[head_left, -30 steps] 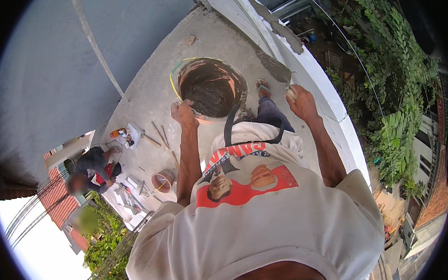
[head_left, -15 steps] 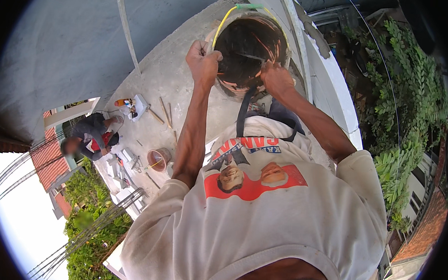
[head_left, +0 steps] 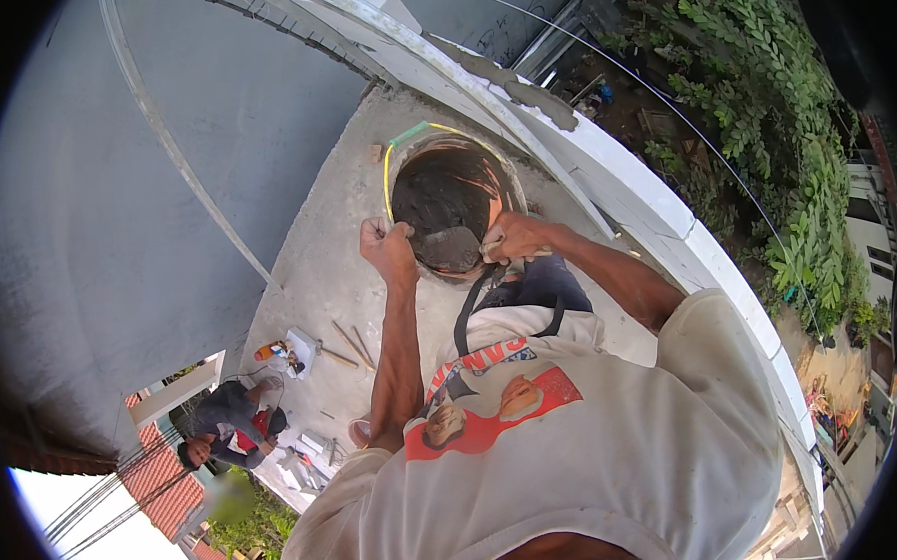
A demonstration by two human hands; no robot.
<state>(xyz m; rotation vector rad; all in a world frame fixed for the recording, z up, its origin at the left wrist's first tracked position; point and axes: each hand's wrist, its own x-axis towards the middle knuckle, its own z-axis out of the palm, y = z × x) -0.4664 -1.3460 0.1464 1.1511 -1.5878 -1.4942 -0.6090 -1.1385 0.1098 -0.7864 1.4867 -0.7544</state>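
Observation:
A round bucket [head_left: 515, 183] with a yellow cord handle and green grip [head_left: 410, 131] holds dark wet mortar. My left hand [head_left: 390, 245] is closed on the bucket's near-left rim. My right hand [head_left: 515, 238] grips a trowel at the right side, its grey blade [head_left: 448, 248] down in the mortar against the bucket's lower inner part. A small broken piece of brick or stone [head_left: 377, 152] lies left of the bucket, and my leg [head_left: 548, 289] is just beyond my right wrist.
A white block parapet [head_left: 652, 199] curves along the right, with foliage beyond; a grey wall [head_left: 197, 79] fills the upper left. Wooden-handled tools [head_left: 343, 357] and white pieces [head_left: 316, 444] lie on the concrete floor [head_left: 324, 255]. Another person [head_left: 227, 421] crouches at lower left.
The bucket rose toward the top of the view, then came lower again. My right hand has moved left from beside the parapet to the bucket, bringing the trowel into the mortar.

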